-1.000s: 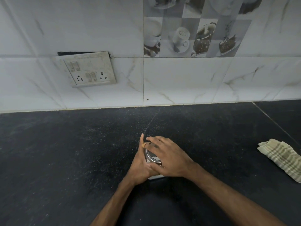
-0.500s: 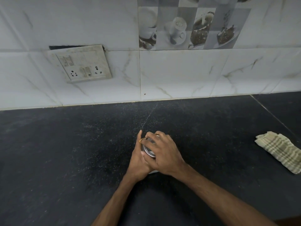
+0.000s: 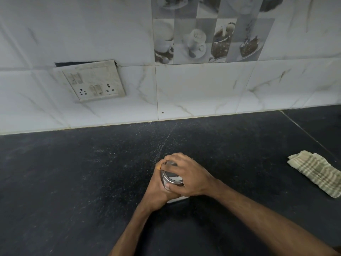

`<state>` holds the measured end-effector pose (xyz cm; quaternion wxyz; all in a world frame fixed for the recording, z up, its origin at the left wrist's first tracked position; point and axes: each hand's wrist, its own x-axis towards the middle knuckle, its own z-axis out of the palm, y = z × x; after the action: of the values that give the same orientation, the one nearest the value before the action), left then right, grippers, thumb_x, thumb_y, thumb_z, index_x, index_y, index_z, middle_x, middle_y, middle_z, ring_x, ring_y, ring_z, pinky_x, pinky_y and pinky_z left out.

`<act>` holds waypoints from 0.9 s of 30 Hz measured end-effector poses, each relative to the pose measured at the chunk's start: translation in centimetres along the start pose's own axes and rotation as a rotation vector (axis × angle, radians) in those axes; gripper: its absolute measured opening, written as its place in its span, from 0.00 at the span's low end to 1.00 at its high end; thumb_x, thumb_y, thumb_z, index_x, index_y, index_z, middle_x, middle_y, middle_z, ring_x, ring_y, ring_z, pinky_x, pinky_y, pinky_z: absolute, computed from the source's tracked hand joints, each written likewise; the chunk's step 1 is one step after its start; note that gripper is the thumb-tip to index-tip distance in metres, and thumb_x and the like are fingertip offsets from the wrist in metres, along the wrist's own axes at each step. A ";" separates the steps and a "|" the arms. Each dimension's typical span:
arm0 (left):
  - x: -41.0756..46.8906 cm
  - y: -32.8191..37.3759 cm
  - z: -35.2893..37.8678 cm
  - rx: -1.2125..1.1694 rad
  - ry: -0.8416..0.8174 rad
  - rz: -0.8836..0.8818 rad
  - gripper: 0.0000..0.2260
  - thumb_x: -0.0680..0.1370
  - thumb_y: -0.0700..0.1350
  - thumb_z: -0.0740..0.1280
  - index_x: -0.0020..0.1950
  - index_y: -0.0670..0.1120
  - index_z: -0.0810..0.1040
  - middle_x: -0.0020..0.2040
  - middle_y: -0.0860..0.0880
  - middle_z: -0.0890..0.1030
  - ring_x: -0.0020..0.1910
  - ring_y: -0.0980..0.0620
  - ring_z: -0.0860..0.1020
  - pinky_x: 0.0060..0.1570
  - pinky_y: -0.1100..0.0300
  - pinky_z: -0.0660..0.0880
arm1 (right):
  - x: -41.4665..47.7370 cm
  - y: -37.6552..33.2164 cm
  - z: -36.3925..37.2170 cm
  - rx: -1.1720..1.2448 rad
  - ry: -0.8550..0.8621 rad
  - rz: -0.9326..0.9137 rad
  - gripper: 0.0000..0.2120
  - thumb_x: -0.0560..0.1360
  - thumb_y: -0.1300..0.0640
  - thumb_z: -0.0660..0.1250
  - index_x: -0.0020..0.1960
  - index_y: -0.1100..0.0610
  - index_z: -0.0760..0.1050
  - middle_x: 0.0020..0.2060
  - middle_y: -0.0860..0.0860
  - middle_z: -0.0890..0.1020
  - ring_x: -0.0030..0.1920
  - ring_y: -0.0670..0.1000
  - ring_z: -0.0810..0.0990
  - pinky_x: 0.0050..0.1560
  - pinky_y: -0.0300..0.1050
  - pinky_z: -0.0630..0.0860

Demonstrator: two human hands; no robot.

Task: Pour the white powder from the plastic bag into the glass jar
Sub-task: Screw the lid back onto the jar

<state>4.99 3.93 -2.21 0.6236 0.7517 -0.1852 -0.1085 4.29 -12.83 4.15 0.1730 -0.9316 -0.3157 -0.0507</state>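
Fingers (image 3: 172, 157) of the right hand (image 3: 191, 179) are curling round the metal lid (image 3: 173, 179), probably twisting it, while the left hand (image 3: 156, 189) is gripping the glass jar (image 3: 176, 200) to steady it, lower centre on the counter (image 3: 73, 182). No plastic bag showing.

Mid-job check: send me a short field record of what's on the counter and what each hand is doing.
jar: stands on the counter, mostly hidden by both hands; only its pale base shows
lid: metal, on top of the jar
left hand: wraps the jar's side
right hand: fingers curled over the lid's rim
opening or closing: cannot tell
cloth: checked, folded, on the counter to the right, apart from the jar
switchboard: on the tiled wall, back left
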 end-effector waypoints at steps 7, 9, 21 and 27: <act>-0.6 0.8 0.9 0.059 0.138 0.101 0.40 0.65 0.49 0.81 0.71 0.61 0.64 0.68 0.52 0.77 0.65 0.54 0.79 0.60 0.61 0.78 | -0.3 -0.9 1.0 0.024 0.140 0.067 0.22 0.74 0.47 0.69 0.66 0.53 0.79 0.66 0.55 0.77 0.63 0.58 0.75 0.60 0.57 0.73; -0.6 0.6 1.0 0.087 0.139 0.125 0.42 0.66 0.46 0.81 0.74 0.55 0.63 0.69 0.51 0.76 0.67 0.51 0.78 0.63 0.55 0.78 | -0.4 -1.3 1.5 0.010 0.167 0.121 0.23 0.74 0.44 0.66 0.65 0.52 0.79 0.66 0.53 0.77 0.63 0.57 0.75 0.59 0.55 0.74; -0.5 -0.5 0.3 0.031 0.030 0.029 0.48 0.64 0.48 0.84 0.77 0.53 0.60 0.69 0.56 0.76 0.68 0.56 0.76 0.68 0.55 0.74 | -1.8 -3.2 5.0 0.455 0.581 0.528 0.47 0.63 0.38 0.80 0.75 0.44 0.61 0.73 0.46 0.70 0.73 0.42 0.68 0.70 0.33 0.66; -1.1 -1.2 -0.7 0.070 -0.060 0.052 0.58 0.64 0.62 0.81 0.82 0.52 0.48 0.72 0.69 0.70 0.72 0.65 0.71 0.72 0.65 0.67 | -3.8 -3.0 6.7 0.635 0.534 0.623 0.62 0.52 0.34 0.83 0.75 0.27 0.46 0.71 0.26 0.65 0.72 0.32 0.65 0.67 0.27 0.64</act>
<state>4.44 5.16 -3.33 0.5936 0.7645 -0.2269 -0.1081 -0.64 -10.38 -1.99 0.5287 -0.8375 0.0321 -0.1342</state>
